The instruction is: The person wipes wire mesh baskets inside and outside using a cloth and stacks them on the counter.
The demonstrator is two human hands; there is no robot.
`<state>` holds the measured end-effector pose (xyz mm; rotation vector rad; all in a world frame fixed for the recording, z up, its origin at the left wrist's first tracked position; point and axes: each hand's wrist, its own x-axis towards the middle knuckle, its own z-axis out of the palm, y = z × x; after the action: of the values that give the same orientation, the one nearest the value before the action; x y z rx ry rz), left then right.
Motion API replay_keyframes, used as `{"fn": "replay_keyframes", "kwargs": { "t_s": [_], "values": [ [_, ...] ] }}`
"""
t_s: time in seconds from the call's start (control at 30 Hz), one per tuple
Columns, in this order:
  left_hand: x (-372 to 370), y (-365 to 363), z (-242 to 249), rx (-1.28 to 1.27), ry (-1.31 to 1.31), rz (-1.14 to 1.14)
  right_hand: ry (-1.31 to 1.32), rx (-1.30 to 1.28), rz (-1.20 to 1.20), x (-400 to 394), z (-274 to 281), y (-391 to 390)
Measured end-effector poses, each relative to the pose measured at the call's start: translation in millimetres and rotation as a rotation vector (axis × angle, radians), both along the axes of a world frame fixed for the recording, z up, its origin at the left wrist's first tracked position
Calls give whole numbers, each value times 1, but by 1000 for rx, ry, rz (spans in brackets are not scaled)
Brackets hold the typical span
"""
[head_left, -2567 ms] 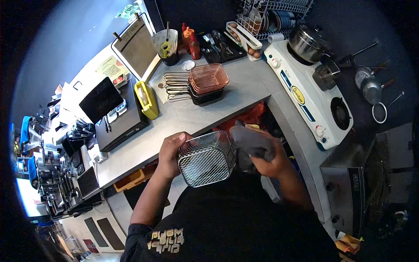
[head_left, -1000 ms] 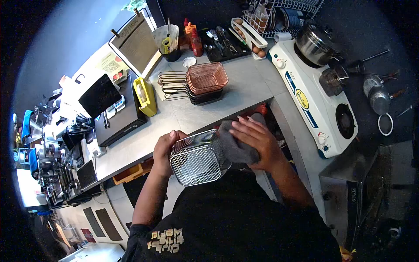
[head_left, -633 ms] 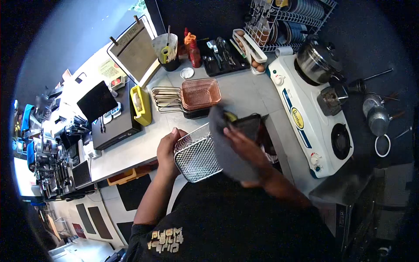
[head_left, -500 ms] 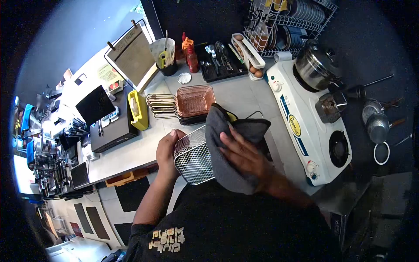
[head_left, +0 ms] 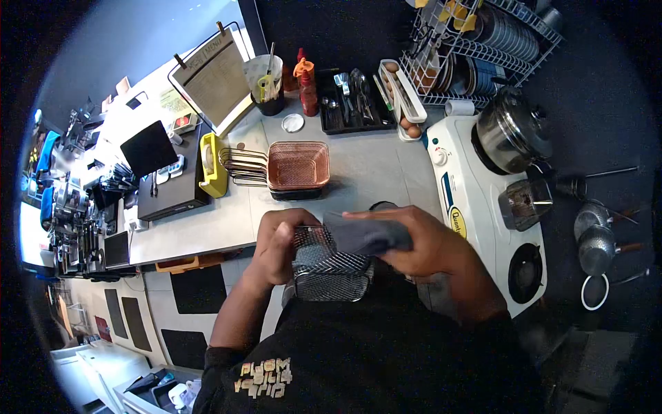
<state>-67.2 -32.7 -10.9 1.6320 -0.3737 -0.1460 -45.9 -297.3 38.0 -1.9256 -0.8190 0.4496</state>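
Close to my chest, my left hand is closed on the left side of a silver wire-mesh basket. My right hand grips a folded dark grey cloth with the thumb along its top. The cloth lies over the basket's right upper part and hides it. Beyond my hands, on the counter, sits a stack of mesh baskets, the uppermost a copper-coloured basket, their wire handles pointing left.
A white gas stove with a steel pot stands at right. Behind are a cutlery tray, an egg holder, sauce bottles and a dish rack. A yellow tape dispenser sits left.
The basket has turned and now sits more upright between my hands. The cloth, spread widely before, is bunched smaller in my right hand. The camera view has shifted slightly.
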Motion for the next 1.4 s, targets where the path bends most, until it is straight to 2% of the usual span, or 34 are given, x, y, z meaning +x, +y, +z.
{"fn": "replay_keyframes", "kwargs": {
  "t_s": [0.03, 0.07, 0.1, 0.13, 0.17, 0.2, 0.27, 0.33, 0.4, 0.43, 0.5, 0.53, 0.57, 0.63, 0.67, 0.7, 0.77, 0.8, 0.83, 0.87, 0.9, 0.97, 1.0, 1.03, 1.07, 1.1, 1.17, 1.2, 1.27, 1.3, 1.33, 1.4],
  "values": [
    [-4, 8, -3, 33, 11, 37, 214, -39, 42, 4, 5, -12],
    [-7, 16, -5, 65, 22, 75, 319, -143, -95, 3, 13, -18],
    [-7, 21, -11, -11, -11, 178, 422, -249, -233, 2, 22, -24],
    [-8, 31, -12, -76, 15, 173, 521, -356, -372, 2, 26, -32],
    [-9, 41, -16, -121, 5, 199, 45, -218, -375, 10, -24, -65],
    [-11, 46, -20, -167, -7, 225, 249, 69, -491, 16, -38, -64],
    [-13, 44, -23, -412, 89, 238, 589, 780, -698, 27, -66, -62],
    [-13, 33, -27, -613, 120, 277, 632, 1099, -678, 25, -69, -33],
    [-12, 6, -32, -795, 245, 455, 782, 1250, -569, 0, -66, 3],
    [-12, 2, -46, -941, 239, 305, 570, 1068, -581, -15, -105, 17],
    [-7, -11, -58, -1132, 249, 240, 31, 785, -494, -30, -108, 46],
    [-6, -13, -54, -1203, 301, 225, -289, 673, -395, -37, -73, 59],
    [-4, -7, -62, -1196, 255, 154, -95, 773, -457, -42, -84, 63],
    [-1, -15, -70, -590, -128, 477, 198, 732, -456, -25, -88, 40],
    [-5, -15, -70, -406, -262, 559, 489, 908, -477, -17, -99, 37],
    [-9, -14, -67, -363, -298, 562, 595, 1125, -533, -16, -70, 42],
    [-14, -11, -63, -382, -266, 572, 662, 1277, -388, -18, -32, 54],
    [-15, -11, -51, -615, -73, 546, 720, 1308, -295, -18, -51, 55],
    [-16, -11, -39, -867, 115, 551, 716, 1154, -281, -24, -79, 59],
    [-16, -4, -20, -880, 182, 543, 713, 1001, -271, -38, -100, 66],
    [-15, 4, -1, -895, 249, 534, 676, 996, -444, -53, -98, 89],
    [-10, 20, -29, -740, 107, 559, 626, 1058, -450, -53, -101, 93],
    [-11, 33, -44, -612, 44, 544, 690, 1141, -520, -47, -109, 94],
    [-13, 50, -57, -357, -85, 467, 857, 1401, -347, -50, -66, 98],
    [-19, 68, -66, -96, -199, 403, 811, 1419, -458, -40, -55, 103],
    [-27, 78, -69, 90, -272, 356, 505, 1096, -677, -42, -68, 110],
    [-36, 91, -40, 77, -55, 314, 102, 728, -882, -53, -61, 134],
    [-40, 97, -25, 74, 53, 297, 24, 671, -922, -57, -61, 144],
    [-49, 99, -20, -313, 102, 450, -40, 617, -959, -65, -72, 164],
    [-54, 120, -21, -305, -23, 302, -43, 604, -974, -68, -75, 175],
    [-57, 130, -21, -387, -98, 151, -171, 490, -908, -74, -76, 184],
    [-65, 140, -8, -15, -351, 54, -737, 18, -517, -89, -61, 189]
  ]
}}
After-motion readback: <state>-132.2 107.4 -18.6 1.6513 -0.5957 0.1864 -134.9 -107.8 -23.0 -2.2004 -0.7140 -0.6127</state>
